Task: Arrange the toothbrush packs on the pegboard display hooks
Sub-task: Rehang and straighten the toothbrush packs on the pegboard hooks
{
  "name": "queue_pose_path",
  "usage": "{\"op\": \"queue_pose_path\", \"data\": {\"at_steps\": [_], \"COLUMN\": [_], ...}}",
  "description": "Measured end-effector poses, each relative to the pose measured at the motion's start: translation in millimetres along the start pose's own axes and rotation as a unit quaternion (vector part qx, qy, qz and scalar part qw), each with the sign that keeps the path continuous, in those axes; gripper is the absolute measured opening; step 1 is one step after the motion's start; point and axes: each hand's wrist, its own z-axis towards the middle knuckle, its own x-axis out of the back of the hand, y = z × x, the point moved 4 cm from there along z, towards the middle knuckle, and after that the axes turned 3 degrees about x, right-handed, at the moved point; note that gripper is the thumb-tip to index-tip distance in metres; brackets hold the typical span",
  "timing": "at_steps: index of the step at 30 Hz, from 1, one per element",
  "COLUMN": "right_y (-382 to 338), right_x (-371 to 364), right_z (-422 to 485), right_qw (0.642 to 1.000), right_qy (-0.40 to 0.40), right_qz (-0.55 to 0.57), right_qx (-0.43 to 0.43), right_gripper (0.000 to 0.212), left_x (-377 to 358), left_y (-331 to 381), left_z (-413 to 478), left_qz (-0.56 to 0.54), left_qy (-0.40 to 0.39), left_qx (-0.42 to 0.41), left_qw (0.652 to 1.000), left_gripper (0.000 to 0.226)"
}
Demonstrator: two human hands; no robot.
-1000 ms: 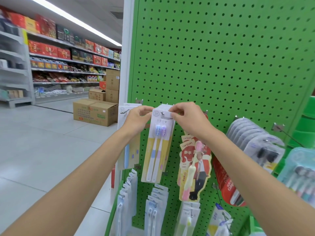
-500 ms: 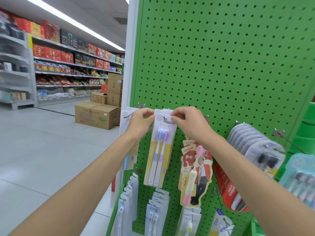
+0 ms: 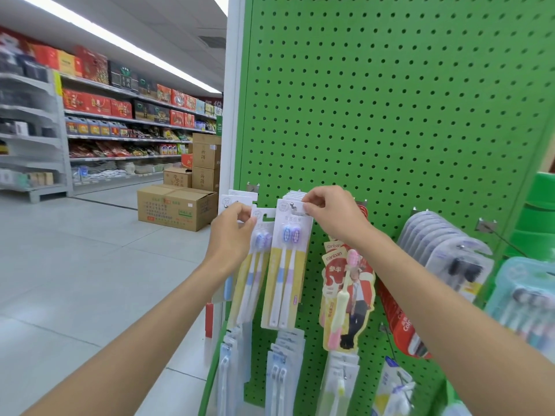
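Bright green pegboard (image 3: 390, 115), dotted with regular rows of dark holes. Yellow-and-white toothbrush packs (image 3: 285, 280) with blue and lilac brushes. Lower right, a red pack (image 3: 396, 319). Brown cardboard boxes (image 3: 177, 205) on pale grey floor tiles (image 3: 75, 265).

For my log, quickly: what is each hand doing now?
Left hand: pinches a separate pack by its top.
Right hand: pinches the top of the hung pack.
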Motion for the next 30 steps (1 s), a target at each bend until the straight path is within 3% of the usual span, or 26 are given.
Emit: {"op": "queue_pose_path", "data": {"at_steps": [6, 9, 12, 18, 22, 26, 30], "right_y": [-6.1, -16.4, -28.6, -31.1, -23.5, -14.8, -1.7], "right_x": [-1.5, 3.2, -4.8, -66.4, -98.9, -128.4, -147.4], "right_z": [-4.7, -20.8, -51.1, -103.4, -122.6, -142.4, -158.4], "right_qw": [0.999, 0.995, 0.986, 0.990, 0.965, 0.944, 0.938], "right_qy": [0.004, 0.094, 0.162, 0.084, 0.043, 0.042, 0.042], "right_qz": [-0.029, -0.038, 0.023, 0.112, 0.247, 0.307, 0.316], "right_qx": [-0.020, 0.001, 0.041, 0.025, -0.081, -0.108, -0.136], "right_gripper": [0.020, 0.035, 0.033, 0.037, 0.050, 0.021, 0.020], "left_x": [17.5, 26.3, 30.6, 22.2, 15.1, 6.4, 0.1], "left_y": [3.0, 4.8, -4.4, -26.7, -40.4, -65.0, -96.0], "left_z": [-15.5, -23.7, -29.0, -57.8, -84.3, -113.0, -134.3], "left_qz": [0.032, 0.031, -0.018, -0.176, -0.224, -0.234, -0.198], "left_qy": [0.001, -0.009, -0.032, -0.085, -0.114, -0.152, -0.172], "left_qx": [0.011, 0.020, 0.061, 0.164, 0.166, 0.173, 0.186], "left_qw": [0.999, 0.999, 0.997, 0.967, 0.953, 0.945, 0.947], "left_gripper": [0.011, 0.010, 0.007, 0.006, 0.005, 0.010, 0.013]}}
